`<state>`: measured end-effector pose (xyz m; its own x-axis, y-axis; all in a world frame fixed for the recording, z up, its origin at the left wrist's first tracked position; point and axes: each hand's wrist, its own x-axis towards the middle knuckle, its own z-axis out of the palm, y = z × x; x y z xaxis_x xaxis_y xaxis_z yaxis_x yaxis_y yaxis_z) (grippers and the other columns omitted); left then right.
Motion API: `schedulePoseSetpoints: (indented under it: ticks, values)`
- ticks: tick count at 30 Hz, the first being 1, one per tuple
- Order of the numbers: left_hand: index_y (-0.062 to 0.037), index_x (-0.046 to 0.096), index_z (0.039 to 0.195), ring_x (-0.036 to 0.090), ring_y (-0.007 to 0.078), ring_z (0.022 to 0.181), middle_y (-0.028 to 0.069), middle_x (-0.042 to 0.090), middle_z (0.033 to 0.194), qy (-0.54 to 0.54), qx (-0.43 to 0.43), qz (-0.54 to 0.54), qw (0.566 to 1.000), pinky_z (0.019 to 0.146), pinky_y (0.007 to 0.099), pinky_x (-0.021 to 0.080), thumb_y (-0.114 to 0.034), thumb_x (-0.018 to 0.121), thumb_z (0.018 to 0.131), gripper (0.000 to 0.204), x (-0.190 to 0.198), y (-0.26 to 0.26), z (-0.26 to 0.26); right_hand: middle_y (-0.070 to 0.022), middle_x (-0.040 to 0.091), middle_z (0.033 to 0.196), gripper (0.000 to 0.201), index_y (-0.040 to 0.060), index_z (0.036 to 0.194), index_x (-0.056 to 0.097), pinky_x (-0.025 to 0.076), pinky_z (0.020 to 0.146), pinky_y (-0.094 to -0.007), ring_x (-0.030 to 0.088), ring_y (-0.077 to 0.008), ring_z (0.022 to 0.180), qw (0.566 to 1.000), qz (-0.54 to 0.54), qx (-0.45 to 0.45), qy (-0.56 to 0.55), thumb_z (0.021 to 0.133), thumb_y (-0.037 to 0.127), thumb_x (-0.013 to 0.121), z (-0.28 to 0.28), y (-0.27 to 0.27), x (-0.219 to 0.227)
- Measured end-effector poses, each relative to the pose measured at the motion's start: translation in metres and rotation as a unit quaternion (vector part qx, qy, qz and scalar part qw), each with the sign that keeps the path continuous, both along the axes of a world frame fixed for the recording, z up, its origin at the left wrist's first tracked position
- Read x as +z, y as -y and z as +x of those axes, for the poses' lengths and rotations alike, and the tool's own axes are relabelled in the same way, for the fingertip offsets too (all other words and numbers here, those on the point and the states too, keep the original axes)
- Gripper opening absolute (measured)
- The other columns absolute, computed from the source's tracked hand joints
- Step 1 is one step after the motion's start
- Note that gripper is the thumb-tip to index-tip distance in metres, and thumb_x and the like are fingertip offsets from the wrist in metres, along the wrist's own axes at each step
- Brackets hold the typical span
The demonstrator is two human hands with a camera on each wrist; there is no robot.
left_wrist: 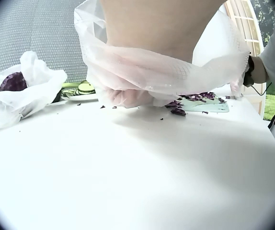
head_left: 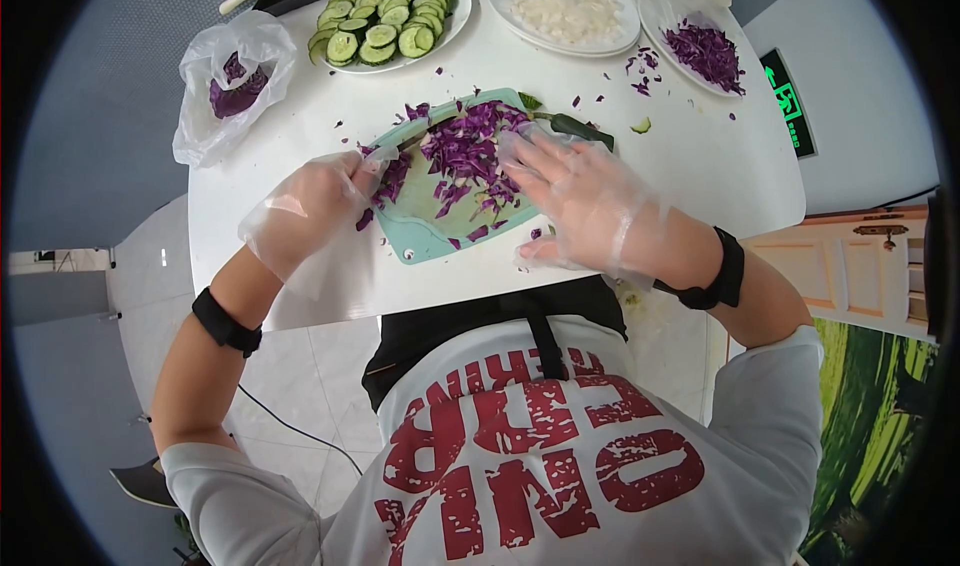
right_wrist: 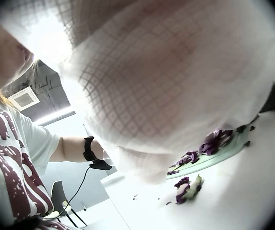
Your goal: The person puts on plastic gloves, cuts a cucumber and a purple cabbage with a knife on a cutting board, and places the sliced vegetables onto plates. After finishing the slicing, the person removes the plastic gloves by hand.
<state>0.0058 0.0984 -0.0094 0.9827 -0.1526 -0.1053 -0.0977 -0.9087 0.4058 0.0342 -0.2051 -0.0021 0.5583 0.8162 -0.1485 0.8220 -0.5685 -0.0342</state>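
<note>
Chopped purple cabbage [head_left: 465, 156] is heaped on a pale green cutting board [head_left: 415, 236]. My gloved left hand [head_left: 320, 201] is at the board's left edge beside loose shreds, its fingers curled; what they hold is hidden. A thin dark edge runs from near its fingertips toward the heap. In the left wrist view the left hand [left_wrist: 132, 81] is low over the table. My gloved right hand [head_left: 580, 196] has its fingers spread at the heap's right side, thumb apart. Its glove [right_wrist: 152, 86] fills much of the right wrist view, above cabbage pieces [right_wrist: 216, 141].
Behind the board are a plate of cucumber slices [head_left: 385, 21], a plate of white pieces [head_left: 570, 16] and a plate of shredded cabbage [head_left: 705, 56]. A bag [head_left: 205, 131] with cabbage stands back left. A dark green object [head_left: 582, 131] lies beyond my right hand.
</note>
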Motion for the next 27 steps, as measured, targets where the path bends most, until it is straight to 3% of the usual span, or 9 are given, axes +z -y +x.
schedulePoseSetpoints:
  ticks: [5, 8, 10, 14, 17, 19, 21, 25, 27]
  values:
    - [0.0008, 0.057, 0.078, 0.053, 0.0314, 0.058, 0.0187, 0.053, 0.062, 0.008, -0.012, -0.010, 1.000, 0.061, 0.0408, 0.045, -0.024, 0.051, 0.101, 0.034, 0.001, 0.004, -0.015, -0.0171, 0.040, 0.149, 0.077, -0.0017, 0.138, 0.048, 0.037, 0.108, -0.0397, 0.036, -0.0306, 0.139, 1.000, 0.025, 0.007, 0.010, 0.085, 0.052, 0.063, 0.002, -0.005, -0.006]
    - [-0.0006, 0.060, 0.080, 0.061, 0.0394, 0.065, 0.0215, 0.060, 0.068, -0.024, -0.004, 0.017, 1.000, 0.064, 0.0459, 0.047, -0.028, 0.054, 0.098, 0.033, 0.007, 0.009, -0.024, -0.0176, 0.040, 0.149, 0.076, -0.0023, 0.137, 0.049, 0.037, 0.107, -0.0392, 0.037, -0.0308, 0.138, 0.999, 0.036, 0.013, 0.022, 0.086, 0.053, 0.061, 0.004, -0.009, -0.008]
    - [0.0006, 0.055, 0.077, 0.053, 0.0369, 0.060, 0.0211, 0.052, 0.064, 0.008, -0.028, 0.014, 0.999, 0.060, 0.0420, 0.043, -0.022, 0.055, 0.098, 0.031, 0.007, 0.009, -0.029, -0.0179, 0.040, 0.149, 0.076, -0.0027, 0.137, 0.048, 0.037, 0.107, -0.0388, 0.037, -0.0310, 0.138, 0.999, 0.038, 0.017, 0.022, 0.087, 0.053, 0.060, 0.005, -0.011, -0.007]
    - [0.0005, 0.054, 0.080, 0.052, 0.0394, 0.061, 0.0225, 0.050, 0.065, 0.035, -0.040, 0.031, 0.998, 0.059, 0.0429, 0.043, -0.021, 0.055, 0.098, 0.028, 0.003, 0.003, -0.035, -0.0175, 0.040, 0.149, 0.075, -0.0045, 0.137, 0.048, 0.037, 0.108, -0.0381, 0.038, -0.0302, 0.138, 0.998, 0.053, 0.023, 0.016, 0.089, 0.053, 0.057, 0.006, -0.009, -0.003]
    - [0.0003, 0.053, 0.082, 0.049, 0.0389, 0.060, 0.0227, 0.048, 0.065, 0.026, 0.000, 0.043, 0.999, 0.059, 0.0427, 0.042, -0.022, 0.053, 0.099, 0.028, 0.014, 0.001, -0.038, -0.0172, 0.040, 0.149, 0.075, -0.0058, 0.136, 0.048, 0.036, 0.109, -0.0380, 0.038, -0.0296, 0.138, 0.998, 0.068, 0.015, 0.000, 0.089, 0.053, 0.057, 0.009, 0.000, 0.003]
    - [0.0003, 0.052, 0.083, 0.046, 0.0371, 0.059, 0.0233, 0.046, 0.066, -0.005, 0.043, 0.027, 0.999, 0.060, 0.0416, 0.041, -0.024, 0.051, 0.101, 0.031, 0.019, 0.000, -0.038, -0.0170, 0.040, 0.149, 0.076, -0.0064, 0.135, 0.048, 0.036, 0.110, -0.0379, 0.038, -0.0294, 0.138, 0.997, 0.068, 0.003, -0.020, 0.089, 0.052, 0.057, 0.011, 0.005, 0.006]
    - [0.0010, 0.052, 0.082, 0.044, 0.0353, 0.059, 0.0231, 0.044, 0.065, -0.013, 0.030, 0.016, 0.999, 0.060, 0.0407, 0.041, -0.025, 0.049, 0.102, 0.033, 0.019, 0.000, -0.036, -0.0221, 0.044, 0.143, 0.069, -0.0100, 0.128, 0.053, 0.037, 0.109, -0.0400, 0.044, -0.0323, 0.132, 0.994, 0.107, 0.003, -0.034, 0.082, 0.039, 0.069, 0.010, 0.008, 0.008]
    - [0.0028, 0.054, 0.084, 0.044, 0.0277, 0.059, 0.0197, 0.046, 0.064, -0.050, 0.000, -0.059, 0.997, 0.063, 0.0383, 0.042, -0.026, 0.047, 0.103, 0.036, 0.020, 0.008, -0.023, -0.0170, 0.040, 0.149, 0.075, -0.0063, 0.137, 0.047, 0.035, 0.111, -0.0384, 0.037, -0.0295, 0.139, 0.996, 0.077, 0.047, 0.018, 0.088, 0.050, 0.060, 0.005, 0.002, 0.002]
    - [0.0032, 0.057, 0.086, 0.046, 0.0250, 0.059, 0.0177, 0.049, 0.065, -0.047, -0.021, -0.094, 0.994, 0.063, 0.0372, 0.043, -0.026, 0.047, 0.103, 0.035, 0.013, 0.009, -0.015, -0.0167, 0.040, 0.150, 0.075, -0.0049, 0.138, 0.046, 0.034, 0.112, -0.0393, 0.037, -0.0294, 0.139, 0.993, 0.091, 0.064, -0.039, 0.088, 0.048, 0.062, 0.000, -0.007, 0.007]
